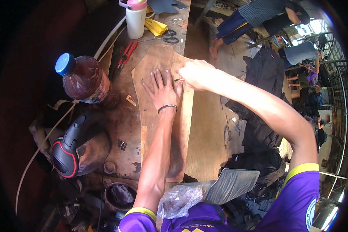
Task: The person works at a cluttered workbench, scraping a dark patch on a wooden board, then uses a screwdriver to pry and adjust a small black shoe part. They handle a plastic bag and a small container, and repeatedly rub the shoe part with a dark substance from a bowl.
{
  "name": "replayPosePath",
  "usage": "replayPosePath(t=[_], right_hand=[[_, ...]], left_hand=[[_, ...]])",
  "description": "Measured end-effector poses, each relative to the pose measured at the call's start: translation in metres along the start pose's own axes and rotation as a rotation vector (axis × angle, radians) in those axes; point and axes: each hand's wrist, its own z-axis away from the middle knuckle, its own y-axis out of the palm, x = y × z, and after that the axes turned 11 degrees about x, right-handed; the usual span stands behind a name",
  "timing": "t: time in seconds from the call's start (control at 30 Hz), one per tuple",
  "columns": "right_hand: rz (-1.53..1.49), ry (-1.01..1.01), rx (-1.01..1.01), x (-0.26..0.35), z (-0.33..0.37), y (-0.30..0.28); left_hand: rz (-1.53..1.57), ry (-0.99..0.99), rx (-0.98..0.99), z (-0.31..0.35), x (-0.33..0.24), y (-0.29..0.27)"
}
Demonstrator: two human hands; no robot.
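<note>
A blue-capped bottle (87, 81) stood near a black-handled kettle (81, 147) at left; a red-handled tool (126, 55), black scissors (170, 38) and a pink-lidded white flask (136, 22) were on the desk (121, 123), and dark cloth (265, 75) lay heaped at right

Clock directions are read from the left hand. Hands: two, left hand (165, 92) and right hand (196, 75) (2 o'clock). Slim tool (178, 79): one, 2 o'clock. Brown top sheet (179, 133): one, beneath. Wristband (167, 106): one, 6 o'clock. Scissors (163, 37): one pair, 12 o'clock. Tumbler (136, 21): one, 11 o'clock. Blue-capped bottle (86, 82): one, 9 o'clock. Kettle (87, 152): one, 8 o'clock.
</note>
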Motion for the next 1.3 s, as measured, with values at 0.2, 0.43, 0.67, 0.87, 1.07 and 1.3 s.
replayPosePath(t=[0.2,0.43,0.67,0.87,1.07,1.3], right_hand=[[0.300,-0.349,-0.130,-0.016,-0.016,-0.009],[-0.239,0.204,0.299,-0.005,-0.033,-0.033],[-0.547,0.365,0.539,-0.013,-0.026,-0.039],[0.108,-0.148,0.017,-0.005,-0.008,-0.019],[0.125,-0.112,0.046,-0.013,-0.010,-0.018],[-0.179,0.252,0.006,0.029,-0.018,-0.022]], left_hand=[[0.019,-0.001,-0.014,-0.002,0.001,0.002],[0.043,-0.006,-0.012,-0.002,0.002,0.004],[0.027,0.001,-0.028,0.000,0.000,0.003],[-0.009,-0.008,0.025,-0.001,0.001,0.002],[-0.002,-0.004,-0.014,-0.001,0.001,0.005],[-0.025,0.017,-0.029,-0.003,0.004,0.007]])
